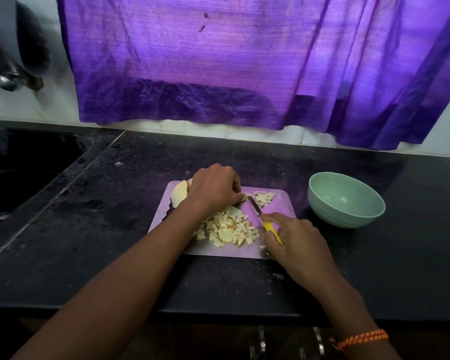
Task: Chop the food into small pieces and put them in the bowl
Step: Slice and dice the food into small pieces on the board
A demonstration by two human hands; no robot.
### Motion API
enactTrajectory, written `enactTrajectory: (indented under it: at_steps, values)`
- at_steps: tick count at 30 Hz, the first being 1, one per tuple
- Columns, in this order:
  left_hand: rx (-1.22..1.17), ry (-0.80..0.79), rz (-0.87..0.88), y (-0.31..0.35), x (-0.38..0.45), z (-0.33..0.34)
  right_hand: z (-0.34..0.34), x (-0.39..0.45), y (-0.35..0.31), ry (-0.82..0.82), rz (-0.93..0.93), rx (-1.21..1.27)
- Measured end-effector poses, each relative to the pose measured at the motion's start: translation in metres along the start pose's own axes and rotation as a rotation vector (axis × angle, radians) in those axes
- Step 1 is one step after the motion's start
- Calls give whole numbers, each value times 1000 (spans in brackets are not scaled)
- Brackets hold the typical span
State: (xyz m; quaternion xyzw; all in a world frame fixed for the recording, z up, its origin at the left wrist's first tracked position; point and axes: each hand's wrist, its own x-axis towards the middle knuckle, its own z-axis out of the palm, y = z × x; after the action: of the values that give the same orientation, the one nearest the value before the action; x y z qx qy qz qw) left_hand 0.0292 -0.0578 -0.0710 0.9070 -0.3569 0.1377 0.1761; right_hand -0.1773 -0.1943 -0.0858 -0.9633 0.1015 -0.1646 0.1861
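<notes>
Food (pixel 227 227) mid-chop: step in hand is dicing, bowl transfer not started.

Right hand (pixel 295 242) is wrapped round the yellow handle of a knife (pixel 260 215), index finger extended along the spine. Blade angles up-left, tip near the left fingertips, edge down at the board.

Left hand (pixel 215 189) sits curled, knuckles up, over the piece being cut; looks like it's pinning that piece against the blade, but the fingers hide the contact, so can't confirm the exact grip. Uncut pale chunk (pixel 179 197) pokes out on the far-left side of that hand, lying on the board.

Outward from the hands: main pile of small dice lies on the cutting board (pixel 283 201), between the two forearms, just left of the blade. Smaller pile (pixel 264 198) sits at the board's far-right side, apart from the main one, just beyond the knife tip.

Board lies flat on the dark desk (pixel 115 203).

Containers: green bowl (pixel 346 216) stands upright on the desk, just right of the board, not touching it as far as I can tell. Nothing visible inside. No dice moved yet.

Next move, my read: feed the remaining chunk under the blade, keep the left fingertips tucked behind the edge, finish dicing. Then scrape or scoop both piles right into the bowl. Risk: dice spilling off the board's near edge; one piece already sits close to it by the right hand.
</notes>
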Motion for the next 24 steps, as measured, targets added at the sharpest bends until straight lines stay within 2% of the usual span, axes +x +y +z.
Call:
enactTrajectory:
  at_steps: [4, 7, 12, 24]
  values:
    - [1, 21, 24, -1, 0, -6, -2, -4, 2, 84, 11, 87]
    - [-28, 85, -32, -6, 1, -12, 1, 4, 1, 134, 14, 91]
    - [-24, 85, -109, -11, 0, -10, 6, 22, -7, 60, -25, -64]
    - [-17, -8, -45, -7, 0, 0, 6, 32, -7, -4, -86, -149]
